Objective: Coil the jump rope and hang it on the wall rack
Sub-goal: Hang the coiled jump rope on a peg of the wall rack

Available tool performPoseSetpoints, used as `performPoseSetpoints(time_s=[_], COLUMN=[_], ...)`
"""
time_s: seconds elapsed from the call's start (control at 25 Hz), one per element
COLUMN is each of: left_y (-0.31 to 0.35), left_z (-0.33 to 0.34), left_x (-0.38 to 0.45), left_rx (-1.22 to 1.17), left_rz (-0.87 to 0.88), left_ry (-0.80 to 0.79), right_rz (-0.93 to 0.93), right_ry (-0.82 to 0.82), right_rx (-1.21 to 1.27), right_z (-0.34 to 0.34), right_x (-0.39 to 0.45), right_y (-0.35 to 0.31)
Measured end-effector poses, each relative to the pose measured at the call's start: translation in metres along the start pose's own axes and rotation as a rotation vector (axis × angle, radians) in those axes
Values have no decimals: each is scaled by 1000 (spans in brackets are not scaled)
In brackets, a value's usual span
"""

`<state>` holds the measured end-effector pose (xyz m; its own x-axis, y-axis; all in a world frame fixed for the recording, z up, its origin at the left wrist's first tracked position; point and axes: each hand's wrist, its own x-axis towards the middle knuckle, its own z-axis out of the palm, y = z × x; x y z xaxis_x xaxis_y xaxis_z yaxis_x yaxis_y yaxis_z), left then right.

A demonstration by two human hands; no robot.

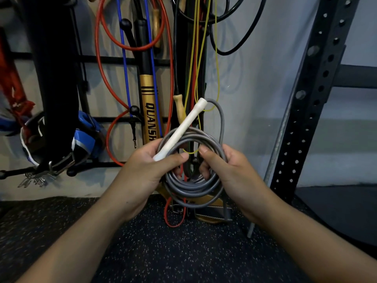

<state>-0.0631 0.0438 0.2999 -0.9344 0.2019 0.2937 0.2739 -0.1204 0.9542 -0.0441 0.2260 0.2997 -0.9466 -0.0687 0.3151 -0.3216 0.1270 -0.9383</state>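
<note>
Jump rope (191,186): grey cord wound into a round coil of several turns, held upright in front of the wall rack (122,59), above the speckled floor (142,242). White handle (180,130): long axis diagonal, free end pointing up and right, lower end at the left thumb; one cord loop arcs from its top end down the coil's right side. Left hand (146,170): closed around the coil's left side, thumb pinning the handle's lower end. Right hand (228,170): closed around the coil's right side, thumb over the cords. Rack holds red, blue, yellow and black ropes. Gold bat (149,111): lettering "QUANSH", remainder hidden.
</note>
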Motion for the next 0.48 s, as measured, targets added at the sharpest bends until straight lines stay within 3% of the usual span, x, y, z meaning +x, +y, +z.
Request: performPoseSetpoints(time_s=[0.24, 0.48], left_y=[12, 24], left_z=[-4, -8], left_x=[13, 30], left_rx=[158, 263], left_rz=[265, 376], left_ry=[121, 196], right_rz=[-124, -239], right_ry=[55, 150], right_rx=[1, -37], right_z=[2, 8], right_x=[19, 39], right_y=[-15, -12])
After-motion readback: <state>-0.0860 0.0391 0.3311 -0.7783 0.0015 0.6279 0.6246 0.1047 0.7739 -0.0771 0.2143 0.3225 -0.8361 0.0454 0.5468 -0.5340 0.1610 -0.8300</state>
